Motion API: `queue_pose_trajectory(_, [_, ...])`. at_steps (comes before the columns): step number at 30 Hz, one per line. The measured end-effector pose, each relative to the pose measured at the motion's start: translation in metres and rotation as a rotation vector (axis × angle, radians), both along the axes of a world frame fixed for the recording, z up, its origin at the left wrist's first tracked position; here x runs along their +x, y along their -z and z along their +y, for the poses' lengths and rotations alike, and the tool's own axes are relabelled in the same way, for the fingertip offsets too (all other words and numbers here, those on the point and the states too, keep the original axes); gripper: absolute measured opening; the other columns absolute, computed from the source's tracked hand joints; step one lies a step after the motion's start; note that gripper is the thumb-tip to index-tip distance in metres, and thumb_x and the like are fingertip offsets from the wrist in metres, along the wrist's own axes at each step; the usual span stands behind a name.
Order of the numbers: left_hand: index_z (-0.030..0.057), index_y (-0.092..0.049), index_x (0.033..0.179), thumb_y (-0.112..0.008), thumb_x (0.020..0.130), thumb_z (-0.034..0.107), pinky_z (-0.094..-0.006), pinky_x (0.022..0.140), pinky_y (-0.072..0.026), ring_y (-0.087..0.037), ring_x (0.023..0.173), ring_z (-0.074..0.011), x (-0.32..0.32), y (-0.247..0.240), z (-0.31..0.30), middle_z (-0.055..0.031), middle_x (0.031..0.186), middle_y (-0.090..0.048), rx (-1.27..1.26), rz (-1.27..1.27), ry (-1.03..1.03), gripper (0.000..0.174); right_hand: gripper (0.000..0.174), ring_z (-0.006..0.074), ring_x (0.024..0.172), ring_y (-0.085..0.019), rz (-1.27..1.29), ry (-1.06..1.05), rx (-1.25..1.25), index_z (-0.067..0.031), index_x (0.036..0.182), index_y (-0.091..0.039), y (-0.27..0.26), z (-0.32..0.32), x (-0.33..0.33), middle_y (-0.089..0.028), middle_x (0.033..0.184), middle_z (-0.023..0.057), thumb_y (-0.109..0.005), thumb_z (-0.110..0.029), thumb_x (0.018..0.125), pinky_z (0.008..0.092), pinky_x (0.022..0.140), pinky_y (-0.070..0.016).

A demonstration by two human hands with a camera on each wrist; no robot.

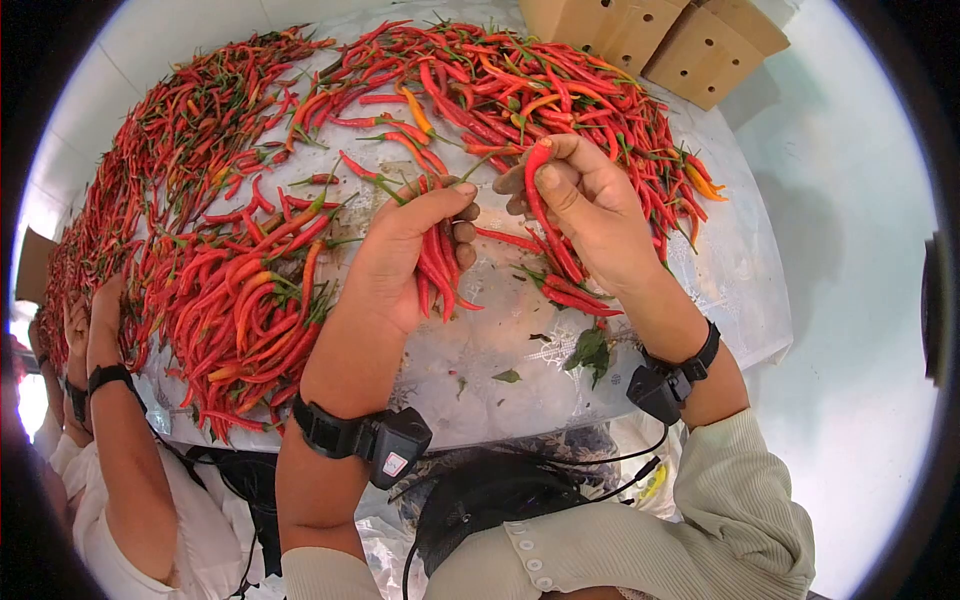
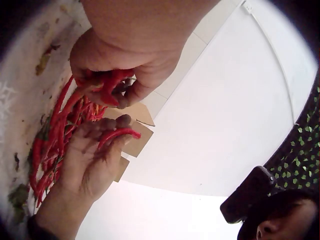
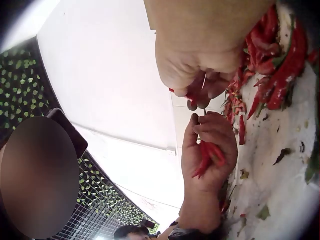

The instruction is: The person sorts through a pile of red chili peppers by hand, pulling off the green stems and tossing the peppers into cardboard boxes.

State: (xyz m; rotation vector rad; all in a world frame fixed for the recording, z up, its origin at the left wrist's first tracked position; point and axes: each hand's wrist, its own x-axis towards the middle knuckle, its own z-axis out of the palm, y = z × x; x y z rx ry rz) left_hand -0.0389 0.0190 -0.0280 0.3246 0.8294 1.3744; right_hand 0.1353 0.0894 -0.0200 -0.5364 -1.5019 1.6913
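My left hand point(image 1: 392, 250) holds a few red chilies point(image 1: 436, 268) against its palm, their tips hanging below the fingers. A thin green stem point(image 1: 474, 167) sticks up by its thumb and forefinger. Just to the right, my right hand point(image 1: 600, 210) pinches one long red chili point(image 1: 536, 180) between thumb and fingers, its blunt end pointing up. The right wrist view has the two hands almost fingertip to fingertip, with chilies point(image 3: 207, 157) in the left palm. In the left wrist view, a curved chili point(image 2: 119, 134) lies across the right hand's fingers.
A large heap of chilies point(image 1: 480, 80) spreads over the table point(image 1: 480, 375) behind the hands, with another pile point(image 1: 240, 310) at the left. Loose leaves point(image 1: 590, 352) lie near the front. Cardboard boxes point(image 1: 710, 50) stand at the back. Another person's arm point(image 1: 120, 420) reaches in from the left.
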Motion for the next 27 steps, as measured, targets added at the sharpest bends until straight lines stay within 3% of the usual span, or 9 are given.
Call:
queue_pose_trajectory(3, [0.004, -0.06, 0.089, -0.065, 0.081, 0.01, -0.0245, 0.05, -0.0504, -0.059, 0.059, -0.0125, 0.002, -0.002, 0.0, -0.0047, 0.073, -0.061, 0.028, 0.064, -0.002, 0.011, 0.021, 0.011, 0.086, -0.058, -0.016, 0.035, -0.029, -0.0006, 0.106, -0.052, -0.003, -0.005, -0.002, -0.062, 0.094, 0.0052, -0.057, -0.013, 0.091, 0.0255, 0.08, -0.0457])
queue_pose_trajectory(9, [0.0007, -0.057, 0.097, -0.062, 0.086, 0.015, -0.0284, 0.059, -0.0556, -0.064, 0.073, -0.0151, 0.013, -0.013, -0.003, -0.0063, 0.082, -0.063, 0.019, 0.089, 0.051, 0.019, 0.019, 0.0075, 0.073, -0.054, -0.398, 0.041, 0.048, -0.0006, 0.097, -0.057, 0.002, -0.004, -0.001, -0.06, 0.084, 0.0019, -0.063, -0.014, 0.086, 0.0234, 0.064, -0.0446])
queue_pose_trajectory(12, [0.002, -0.057, 0.097, -0.063, 0.084, 0.011, -0.0289, 0.062, -0.054, -0.062, 0.073, -0.0156, 0.01, -0.001, -0.001, -0.0078, 0.091, -0.062, 0.018, 0.042, 0.085, 0.017, 0.02, 0.0075, 0.07, -0.053, -0.404, 0.072, 0.219, -0.0001, 0.096, -0.058, 0.003, -0.006, -0.001, -0.059, 0.079, 0.0011, -0.065, -0.016, 0.084, 0.0242, 0.06, -0.0442])
queue_pose_trajectory(15, [0.0018, -0.056, 0.098, -0.064, 0.083, 0.01, -0.03, 0.06, -0.054, -0.062, 0.07, -0.0168, 0.005, 0.009, 0.002, -0.0093, 0.087, -0.062, 0.014, 0.068, 0.108, 0.019, 0.019, 0.0065, 0.066, -0.052, -0.347, 0.08, 0.174, -0.0007, 0.09, -0.06, 0.007, -0.005, -0.003, -0.057, 0.075, 0.0007, -0.066, -0.018, 0.083, 0.0239, 0.058, -0.0435])
queue_pose_trajectory(18, [0.0001, -0.057, 0.094, -0.065, 0.081, 0.007, -0.0295, 0.057, -0.0533, -0.062, 0.066, -0.0173, 0.001, 0.006, 0.0, -0.01, 0.08, -0.062, 0.009, 0.067, 0.065, 0.016, 0.02, 0.0118, 0.068, -0.056, -0.473, 0.118, 0.27, -0.0011, 0.086, -0.062, -0.001, 0.0, 0.004, -0.059, 0.077, 0.0041, -0.068, -0.019, 0.08, 0.0276, 0.061, -0.0455])
queue_pose_trajectory(21, [-0.0011, -0.058, 0.088, -0.065, 0.08, 0.004, -0.0281, 0.053, -0.0523, -0.062, 0.063, -0.0177, -0.002, 0.006, 0.003, -0.0105, 0.075, -0.062, -0.037, -0.014, -0.011, 0.012, 0.017, 0.0151, 0.073, -0.055, -0.734, 0.251, 0.753, -0.0034, 0.085, -0.063, -0.003, 0.002, 0.011, -0.057, 0.082, 0.0039, -0.071, -0.016, 0.076, 0.0291, 0.064, -0.0451])
queue_pose_trajectory(24, [-0.0021, -0.058, 0.084, -0.065, 0.079, 0.004, -0.0265, 0.052, -0.0515, -0.061, 0.062, -0.0167, -0.003, 0.004, 0.003, -0.0102, 0.075, -0.062, -0.051, -0.001, -0.056, 0.01, 0.019, 0.0258, 0.078, -0.055, -0.857, 0.106, 1.009, -0.0035, 0.083, -0.063, 0.005, 0.001, 0.014, -0.055, 0.081, 0.0095, -0.071, -0.013, 0.069, 0.0357, 0.069, -0.0453])
queue_pose_trajectory(27, [-0.0001, -0.056, 0.09, -0.06, 0.083, 0.005, -0.0222, 0.051, -0.0514, -0.057, 0.064, -0.0138, -0.002, 0.002, 0.002, -0.0068, 0.076, -0.058, -0.109, 0.057, -0.069, 0.01, 0.017, 0.0288, 0.081, -0.054, -0.862, 0.092, 1.024, -0.0035, 0.082, -0.062, 0.007, -0.001, 0.011, -0.054, 0.08, 0.0109, -0.069, -0.012, 0.069, 0.0383, 0.072, -0.0446])
